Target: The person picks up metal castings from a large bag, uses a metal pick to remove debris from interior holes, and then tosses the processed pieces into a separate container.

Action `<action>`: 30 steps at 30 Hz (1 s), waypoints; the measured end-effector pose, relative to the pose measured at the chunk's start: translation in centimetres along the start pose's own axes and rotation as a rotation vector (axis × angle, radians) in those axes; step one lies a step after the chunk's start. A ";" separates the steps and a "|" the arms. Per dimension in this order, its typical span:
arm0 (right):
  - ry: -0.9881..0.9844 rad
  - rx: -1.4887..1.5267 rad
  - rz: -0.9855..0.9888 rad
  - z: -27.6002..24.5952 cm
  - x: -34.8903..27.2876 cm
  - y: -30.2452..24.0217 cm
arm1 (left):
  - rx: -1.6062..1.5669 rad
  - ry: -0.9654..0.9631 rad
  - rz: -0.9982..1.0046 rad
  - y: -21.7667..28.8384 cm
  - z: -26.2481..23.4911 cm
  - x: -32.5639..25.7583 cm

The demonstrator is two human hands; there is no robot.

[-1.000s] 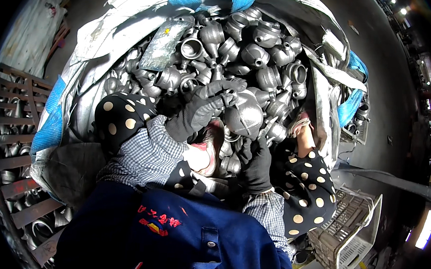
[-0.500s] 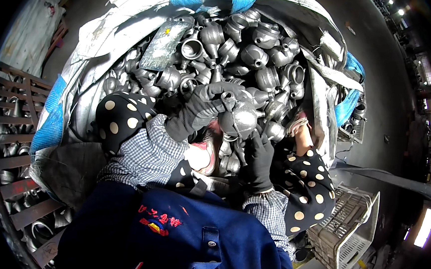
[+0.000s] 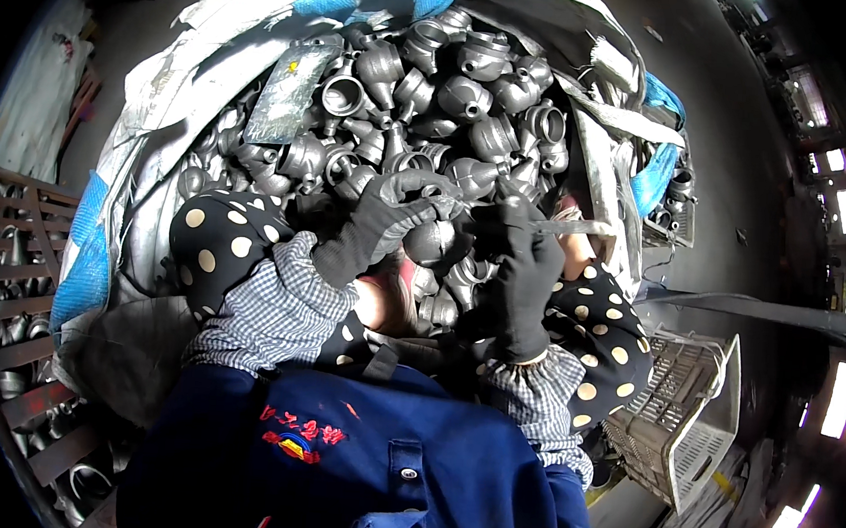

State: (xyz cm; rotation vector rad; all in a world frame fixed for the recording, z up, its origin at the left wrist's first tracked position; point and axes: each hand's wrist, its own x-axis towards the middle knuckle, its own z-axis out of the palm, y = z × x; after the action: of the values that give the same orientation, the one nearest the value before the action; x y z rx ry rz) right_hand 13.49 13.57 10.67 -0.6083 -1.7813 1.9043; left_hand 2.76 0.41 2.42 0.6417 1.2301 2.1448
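My left hand [image 3: 394, 218], in a dark grey glove, is closed around a grey metal casting [image 3: 431, 242] with a rounded body. It is held over the pile between my knees. My right hand [image 3: 528, 276], also gloved, is closed just right of the casting. A flat, bar-shaped tool [image 3: 582, 228] sticks out of this hand toward the right; its other end is hard to make out against the dark glove. Many similar castings [image 3: 462, 97], bulbous with necks and round openings, lie heaped in front of both hands.
A white and blue woven sack [image 3: 150, 98] surrounds the heap. On its left part lies a flat grey plate [image 3: 288, 93]. A slatted metal bin [image 3: 20, 270] with castings stands at left. A plastic crate [image 3: 673, 409] is at right, near a grey bar [image 3: 763, 309].
My right hand has risen and turned, and the bar-shaped tool now shows to its right. The left hand has tilted the casting, its round face turned lower. The whole view has shifted slightly.
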 end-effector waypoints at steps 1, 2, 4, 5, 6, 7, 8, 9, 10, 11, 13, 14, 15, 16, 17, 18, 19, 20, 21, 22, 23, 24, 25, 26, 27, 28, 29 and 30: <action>-0.023 -0.009 -0.028 0.5 0.2 0.4 | -0.013 0.013 0.002 0.1 0.1 -0.1; -0.047 -0.019 -0.056 0.7 0.3 0.9 | -0.026 0.026 0.003 0.2 0.3 -0.2; -0.087 -0.056 -0.081 1.1 -0.2 1.3 | -0.102 0.053 -0.009 0.0 0.2 -0.4; -0.110 -0.034 -0.106 1.2 -0.3 1.2 | -0.109 0.063 -0.015 0.0 0.1 -0.5; -0.132 -0.013 -0.131 1.3 -0.4 1.1 | -0.116 0.070 -0.021 0.1 0.1 -0.6; -0.146 -0.039 -0.157 1.1 -0.5 1.1 | -0.038 0.070 -0.075 0.4 -0.1 -0.6; -0.160 -0.065 -0.183 0.9 -0.6 1.2 | -0.036 0.051 -0.064 0.5 0.0 -0.6; -0.176 -0.090 -0.209 0.7 -0.7 1.3 | -0.033 0.035 -0.051 0.7 0.1 -0.6; -0.173 -0.095 -0.139 0.4 -1.1 1.0 | -0.030 0.018 -0.038 0.8 0.2 -0.7; -0.168 -0.099 -0.069 0.0 -1.5 0.6 | -0.069 0.002 -0.041 0.4 0.0 -0.7; -0.176 -0.191 -0.047 -1.0 -2.1 1.3 | -0.093 -0.003 0.056 -0.4 -0.7 -0.6; -0.185 -0.131 0.036 -1.5 -2.6 2.1 | -0.105 -0.006 0.103 -1.0 -1.2 -0.4; -0.156 -0.098 0.108 -1.7 -3.1 1.8 | -0.188 -0.031 0.088 -0.8 -1.7 0.0; -0.125 -0.065 0.180 -2.0 -3.7 1.5 | -0.181 0.020 0.073 -0.7 -2.1 -0.3; -0.109 0.015 0.242 -2.9 -4.0 2.2 | -0.192 0.026 0.114 -0.6 -2.3 -0.2; -0.081 0.096 0.299 -4.1 -4.1 3.2 | -0.207 0.021 0.152 -0.7 -2.3 0.0; -0.009 0.084 0.270 -4.9 -4.3 3.8 | -0.277 0.040 0.101 -0.7 -2.0 0.1; 0.030 0.132 0.294 -5.4 -4.5 4.3 | -0.302 0.099 0.011 -0.6 -1.9 0.1; 0.003 0.001 0.291 -6.2 -4.4 5.1 | -0.373 0.032 -0.085 -1.9 -3.3 0.4; 0.013 -0.139 0.293 -7.6 -4.3 6.0 | -0.378 -0.009 -0.148 -0.8 -1.6 0.9; -0.050 -0.264 -0.026 -8.0 -4.2 7.8 | -0.629 -0.039 -0.250 0.8 0.0 0.2; -0.127 -0.413 -0.335 -7.8 -4.1 9.1 | -0.577 -0.066 -0.290 0.5 -1.3 0.2; -0.164 -0.387 -0.451 -6.9 -4.3 7.1 | -0.528 -0.096 -0.332 -0.1 -2.7 0.3; -0.203 -0.359 -0.569 -6.1 -4.6 5.1 | -0.602 -0.062 -0.480 -0.7 -4.1 0.1; -0.154 -0.447 -0.715 -6.3 -4.0 6.3 | -0.134 -0.047 -0.172 -2.8 -5.0 -0.4; -0.116 -0.536 -0.851 -7.3 -4.0 7.4 | 0.376 0.094 0.075 -5.0 -5.8 -0.9; -0.166 -0.069 -0.264 -8.3 -5.0 6.1 | 0.435 0.062 0.122 -2.8 -2.0 -0.6; -0.195 0.442 0.285 -8.7 -5.7 3.8 | 0.500 0.040 0.185 -1.1 0.7 0.0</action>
State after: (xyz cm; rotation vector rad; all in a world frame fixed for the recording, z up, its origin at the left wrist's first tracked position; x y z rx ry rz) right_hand 23.17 16.79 6.38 -0.5488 -1.3587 2.5276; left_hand 3.47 1.27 1.81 0.9548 1.8143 2.0039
